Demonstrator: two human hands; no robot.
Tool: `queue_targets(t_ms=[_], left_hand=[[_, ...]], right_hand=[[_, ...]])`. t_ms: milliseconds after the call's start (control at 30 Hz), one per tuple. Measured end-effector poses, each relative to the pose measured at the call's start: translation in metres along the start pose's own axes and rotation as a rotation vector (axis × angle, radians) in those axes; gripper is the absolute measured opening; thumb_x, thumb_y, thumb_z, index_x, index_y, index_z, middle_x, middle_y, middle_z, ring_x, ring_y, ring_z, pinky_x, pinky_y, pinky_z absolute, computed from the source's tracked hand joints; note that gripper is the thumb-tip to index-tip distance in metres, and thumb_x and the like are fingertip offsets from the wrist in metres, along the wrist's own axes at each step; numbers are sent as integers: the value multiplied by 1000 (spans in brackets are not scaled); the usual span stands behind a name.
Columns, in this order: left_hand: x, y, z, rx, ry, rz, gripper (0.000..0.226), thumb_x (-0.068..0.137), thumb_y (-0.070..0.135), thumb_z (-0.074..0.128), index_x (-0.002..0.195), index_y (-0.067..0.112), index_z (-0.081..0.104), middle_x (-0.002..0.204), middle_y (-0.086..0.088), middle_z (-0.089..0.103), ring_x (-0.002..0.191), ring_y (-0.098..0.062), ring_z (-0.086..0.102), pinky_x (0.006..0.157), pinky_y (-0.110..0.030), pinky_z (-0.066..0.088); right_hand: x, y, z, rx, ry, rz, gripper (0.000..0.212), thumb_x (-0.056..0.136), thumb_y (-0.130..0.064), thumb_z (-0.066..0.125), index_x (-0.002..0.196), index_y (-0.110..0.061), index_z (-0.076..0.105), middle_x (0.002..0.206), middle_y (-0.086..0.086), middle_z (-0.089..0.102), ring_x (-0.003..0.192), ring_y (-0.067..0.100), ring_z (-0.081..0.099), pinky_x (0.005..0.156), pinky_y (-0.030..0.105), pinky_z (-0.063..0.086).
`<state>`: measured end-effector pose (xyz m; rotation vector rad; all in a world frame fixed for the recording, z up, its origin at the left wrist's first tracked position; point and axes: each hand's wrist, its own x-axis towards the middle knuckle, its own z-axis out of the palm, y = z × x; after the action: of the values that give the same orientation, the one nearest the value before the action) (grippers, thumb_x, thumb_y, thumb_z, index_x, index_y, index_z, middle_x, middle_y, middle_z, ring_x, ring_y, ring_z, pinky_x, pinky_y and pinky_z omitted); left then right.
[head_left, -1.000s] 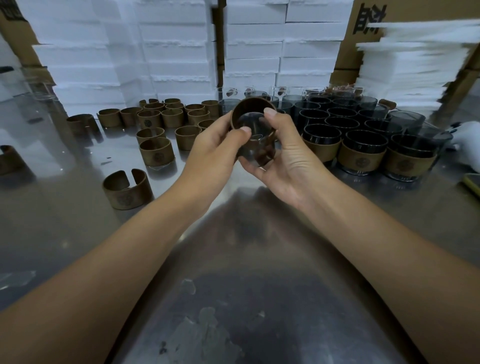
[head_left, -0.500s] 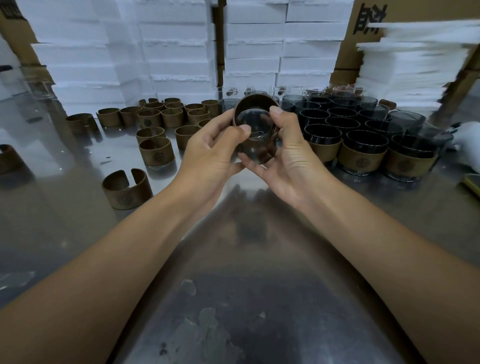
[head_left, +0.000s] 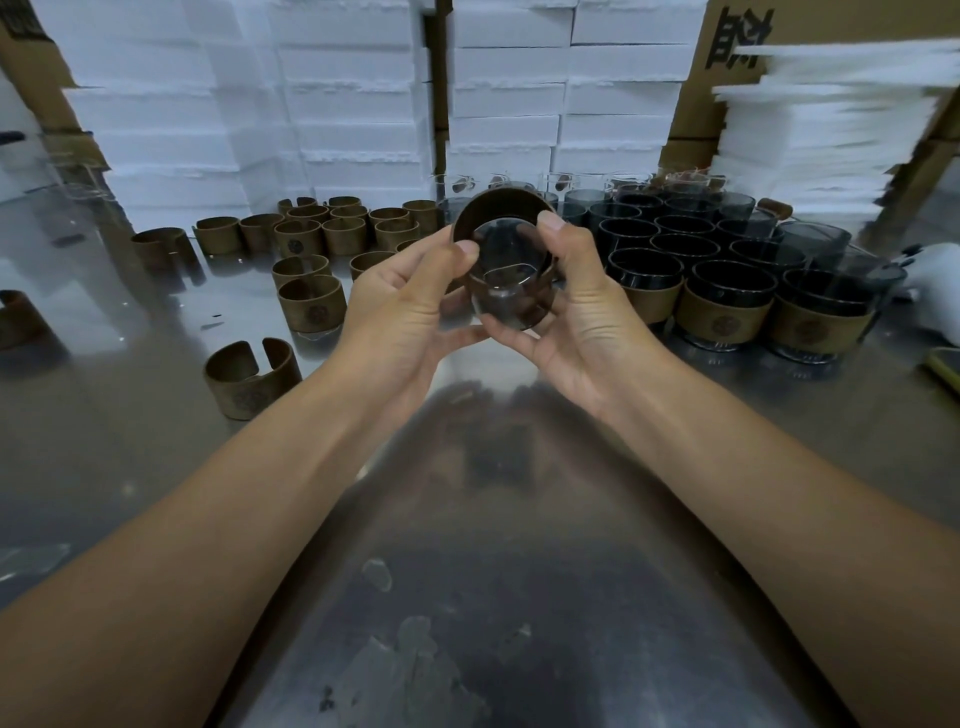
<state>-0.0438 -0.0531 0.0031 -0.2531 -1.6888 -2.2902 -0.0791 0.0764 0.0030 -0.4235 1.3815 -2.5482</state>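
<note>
Both grips clamp one glass above the counter: left grip pinches its brown sleeve, right grip wraps the glass. The axis is tilted, sleeve end up and away, clear end toward me (mouth or base, can't tell). Fingers hide the sleeve's sides. Loose sleeves are left of the grip, sleeved glasses right.

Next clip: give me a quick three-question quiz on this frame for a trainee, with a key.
1. True or false: the left hand and right hand together hold one glass with a brown band round it.
2. The loose bands stand: A) left of the hands, B) in a box, C) on the floor.
3. What wraps each finished glass at right?
Key: 1 true; 2 A; 3 a brown band.
</note>
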Motion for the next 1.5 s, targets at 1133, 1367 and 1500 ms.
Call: queue_targets(t_ms=[1133, 1367, 1500], left_hand=[[4, 0, -16, -72, -112, -240, 66, 52, 46, 71, 108, 12, 65, 106, -7, 72, 98, -15, 67, 81, -20, 55], [3, 2, -14, -107, -86, -194, 67, 48, 44, 74, 103, 8, 65, 96, -8, 71, 81, -12, 64, 63, -17, 53], [3, 2, -13, -87, -77, -197, 65, 50, 41, 71, 105, 8, 64, 98, -8, 70, 82, -12, 64, 63, -16, 53]], right_hand=[[-7, -8, 13, 4, 122, 182, 38, 93, -50, 49, 97, -15, 64, 86, -2, 69, 78, 10, 63, 52, 17, 46], [-7, -7, 18, 119, 142, 249, 34, 97, -43, 47, 99, -12, 61, 88, 3, 59, 71, 11, 55, 45, 18, 41], [-7, -6, 17, 146, 165, 266, 31, 97, -40, 47, 92, -13, 60, 83, 2, 59, 69, 11, 54, 45, 17, 40]])
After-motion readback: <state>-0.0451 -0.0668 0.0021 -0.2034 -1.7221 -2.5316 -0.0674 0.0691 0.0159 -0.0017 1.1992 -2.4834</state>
